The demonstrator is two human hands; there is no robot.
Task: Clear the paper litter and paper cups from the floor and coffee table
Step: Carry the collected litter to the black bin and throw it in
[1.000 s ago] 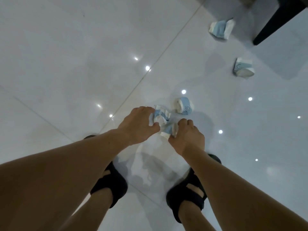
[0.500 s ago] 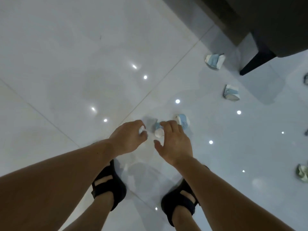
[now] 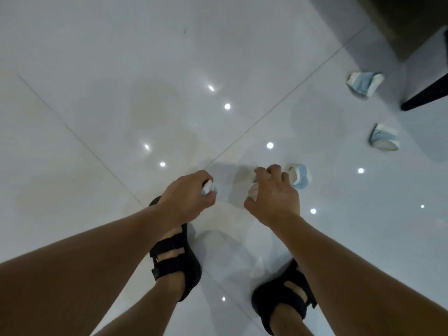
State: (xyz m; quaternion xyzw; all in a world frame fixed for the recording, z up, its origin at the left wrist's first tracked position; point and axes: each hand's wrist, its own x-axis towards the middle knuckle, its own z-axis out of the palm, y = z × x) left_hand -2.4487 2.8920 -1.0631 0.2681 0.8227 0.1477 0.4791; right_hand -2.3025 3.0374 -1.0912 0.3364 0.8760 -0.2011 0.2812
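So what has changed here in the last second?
The hands, together on two crushed cups before, have moved apart. The left hand grips one cup, the right hand the other cup. The third cup beside it and the two far cups stayed on the floor.

left hand (image 3: 186, 198) now gripping blue-white cup (image 3: 208, 187), right hand (image 3: 275, 198) gripping pale cup (image 3: 253, 190), hands pulled apart

Blue-white cups (image 3: 298, 177), black sandals (image 3: 174, 258)
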